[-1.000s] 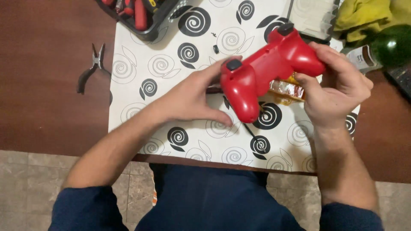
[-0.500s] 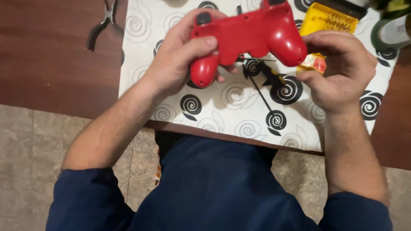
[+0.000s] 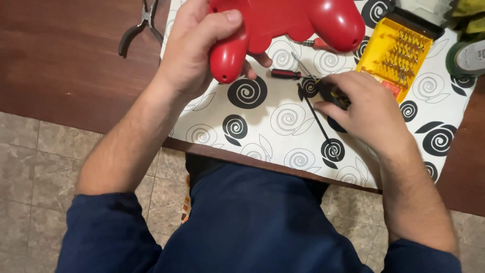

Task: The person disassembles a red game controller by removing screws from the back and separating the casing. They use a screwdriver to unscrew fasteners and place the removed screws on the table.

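Note:
My left hand [image 3: 194, 55] holds a red game controller [image 3: 283, 25] by one grip, raised above a white mat with black spirals [image 3: 283, 119]. My right hand [image 3: 361, 108] rests on the mat, its fingers closed around the black handle of a long thin screwdriver [image 3: 318, 121]. The shaft points toward the table's near edge. A short screwdriver with a red and black handle [image 3: 285, 74] lies on the mat just below the controller. Part of another red-handled tool [image 3: 316, 44] shows behind it.
An open yellow case of screwdriver bits [image 3: 399, 55] sits right of the controller. Black-handled pliers [image 3: 136, 30] lie on the dark wooden table [image 3: 65, 65] at the left. A roll of dark green tape [image 3: 470, 58] and a green cloth [image 3: 472, 15] are at the far right.
My right hand has let go of the controller and come down onto the long screwdriver. The left hand now holds the controller alone, higher in view.

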